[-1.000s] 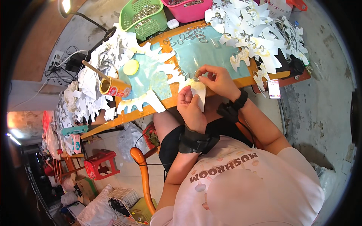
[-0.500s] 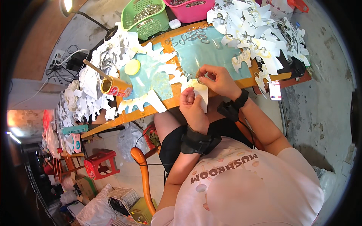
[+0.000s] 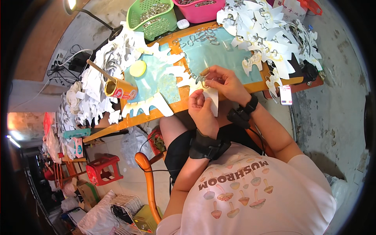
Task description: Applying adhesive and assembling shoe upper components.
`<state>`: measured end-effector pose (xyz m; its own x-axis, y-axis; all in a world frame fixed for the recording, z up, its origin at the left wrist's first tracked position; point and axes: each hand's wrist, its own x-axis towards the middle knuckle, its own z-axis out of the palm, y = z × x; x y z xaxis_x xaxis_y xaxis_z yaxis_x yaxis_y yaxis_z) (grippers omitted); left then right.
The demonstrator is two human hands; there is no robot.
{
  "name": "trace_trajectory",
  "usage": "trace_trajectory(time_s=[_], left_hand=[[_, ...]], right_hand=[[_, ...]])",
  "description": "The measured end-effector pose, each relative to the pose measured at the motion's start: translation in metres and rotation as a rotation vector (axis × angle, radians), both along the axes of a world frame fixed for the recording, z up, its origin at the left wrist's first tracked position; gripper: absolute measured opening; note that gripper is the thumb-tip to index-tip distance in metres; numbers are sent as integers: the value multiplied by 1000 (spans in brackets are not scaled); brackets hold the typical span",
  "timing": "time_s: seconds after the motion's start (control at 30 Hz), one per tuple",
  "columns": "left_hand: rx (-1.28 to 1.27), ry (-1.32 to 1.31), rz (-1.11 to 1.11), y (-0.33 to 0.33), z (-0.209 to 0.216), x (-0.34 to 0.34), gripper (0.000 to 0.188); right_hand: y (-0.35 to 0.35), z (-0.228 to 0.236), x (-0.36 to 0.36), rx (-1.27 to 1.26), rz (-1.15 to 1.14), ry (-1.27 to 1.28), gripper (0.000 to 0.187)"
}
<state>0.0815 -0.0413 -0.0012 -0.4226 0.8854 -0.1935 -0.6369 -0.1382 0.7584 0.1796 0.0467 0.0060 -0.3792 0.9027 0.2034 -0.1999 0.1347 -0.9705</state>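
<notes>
A white scalloped cut-out piece (image 3: 212,95) lies at the table's near edge, yellowish along its toothed side. Several metal rings (image 3: 192,73) sit in a row on its tabs. My left hand (image 3: 203,113), palm up with curled fingers, grips the piece's near end between thumb and fingers. Over its upper right end, my right hand (image 3: 227,81) pinches a metal ring (image 3: 203,78) between thumb and fingertips. A small tan bit shows by those fingertips; I cannot make out what it is.
Loose rings (image 3: 203,37) lie on the blue-green mat (image 3: 231,55). A yellow can (image 3: 124,91) with a stick and a round yellow lid (image 3: 137,69) stand left. White pieces (image 3: 262,27) pile up at both sides. Behind are a green basket (image 3: 150,17) and a pink basket (image 3: 201,12).
My right hand has shifted slightly, its fingers turning over the ring at the piece's end. My left hand keeps its grip, moving barely. The view has shifted a little.
</notes>
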Motion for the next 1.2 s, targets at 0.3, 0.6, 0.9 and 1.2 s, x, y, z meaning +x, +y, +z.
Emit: trace_trajectory(time_s=[0.3, 0.6, 0.9, 1.2], left_hand=[[-14, 22, 8, 0, 2, 3, 34], [-66, 5, 24, -2, 13, 6, 34], [-9, 70, 72, -2, 5, 14, 33], [95, 84, -92, -5, 10, 28, 39]], right_hand=[[-10, 7, -1, 148, -229, -285, 20], [-23, 12, -9, 342, -376, -358, 12], [-18, 2, -5, 630, -477, -509, 11], [1, 1, 8, 88, -147, -305, 10]])
